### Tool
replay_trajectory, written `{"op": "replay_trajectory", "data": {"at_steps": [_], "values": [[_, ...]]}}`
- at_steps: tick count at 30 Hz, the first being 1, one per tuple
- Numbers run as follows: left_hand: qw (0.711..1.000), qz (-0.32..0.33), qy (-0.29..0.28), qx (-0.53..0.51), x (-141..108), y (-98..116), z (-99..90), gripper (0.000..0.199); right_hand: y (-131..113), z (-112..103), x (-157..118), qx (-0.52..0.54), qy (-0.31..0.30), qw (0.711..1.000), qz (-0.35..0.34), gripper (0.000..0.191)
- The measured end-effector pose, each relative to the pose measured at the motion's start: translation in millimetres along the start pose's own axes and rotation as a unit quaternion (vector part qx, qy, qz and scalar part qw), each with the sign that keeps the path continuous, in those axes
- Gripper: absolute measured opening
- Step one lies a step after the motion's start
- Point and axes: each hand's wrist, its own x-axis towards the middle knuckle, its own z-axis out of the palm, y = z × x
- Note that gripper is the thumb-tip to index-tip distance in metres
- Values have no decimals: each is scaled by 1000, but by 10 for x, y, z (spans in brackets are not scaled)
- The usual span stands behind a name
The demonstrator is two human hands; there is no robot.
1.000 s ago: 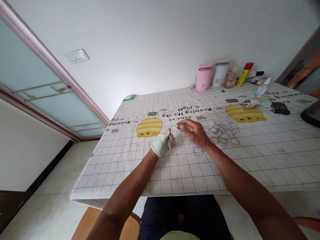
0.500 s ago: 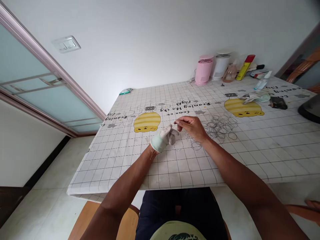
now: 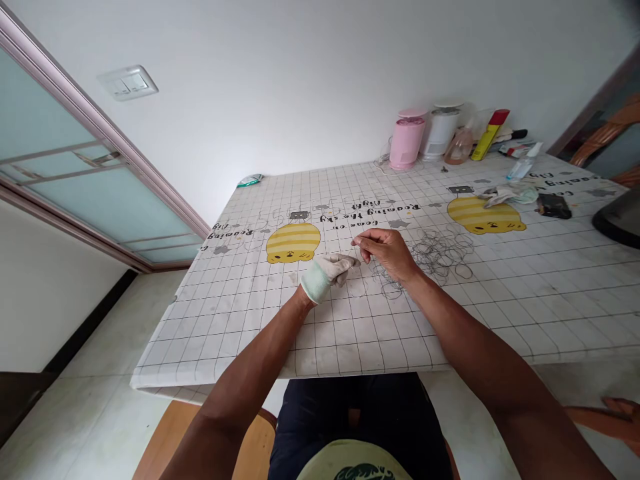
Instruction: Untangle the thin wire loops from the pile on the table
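Note:
My left hand (image 3: 334, 268), in a white work glove with a pale green cuff, is over the table, fingers pressed together and pointing right. Anything pinched in it is too fine to make out. Bare, my right hand (image 3: 387, 252) is just to its right, thumb and forefinger brought together toward the glove. Whether a thin strand lies between those fingertips does not show. A loose pile of thin dark wire rings (image 3: 443, 257) spreads beside and partly behind my right hand. A few rings lie below its palm.
A grid-patterned tablecloth (image 3: 240, 327) covers the table. At the back stand a pink cylinder device (image 3: 407, 141), a white one (image 3: 441, 135), a spray bottle (image 3: 459, 145) and a yellow can (image 3: 487, 140). A crumpled glove (image 3: 510, 193) and a black object (image 3: 554, 206) lie at right.
My left fingers have straightened from a curl and now point right. My right hand stays about where it was, its fingers slightly shifted. The ring pile looks the same.

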Motion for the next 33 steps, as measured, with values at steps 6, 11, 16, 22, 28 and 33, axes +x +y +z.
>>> {"op": "replay_trajectory", "data": {"at_steps": [6,11,16,22,28,33], "values": [[1000,-17,-19,8,23,7,-19,54,-37,-30,-34,-85,0,996,-23,30],[999,-39,-21,-3,-6,64,-21,46,-103,-89,-20,-304,-30,923,-234,20],[998,-62,-19,2,-21,101,-12,50,-104,-157,11,-394,-136,856,-305,14],[998,-42,-43,-28,-5,68,-30,49,-77,-186,17,-383,-156,861,-297,16],[995,-32,-67,-72,-25,98,-8,42,-51,-148,26,-376,-153,866,-292,17],[992,-43,-85,-77,-44,116,-10,44,-64,-115,5,-364,-149,877,-276,22]]}}
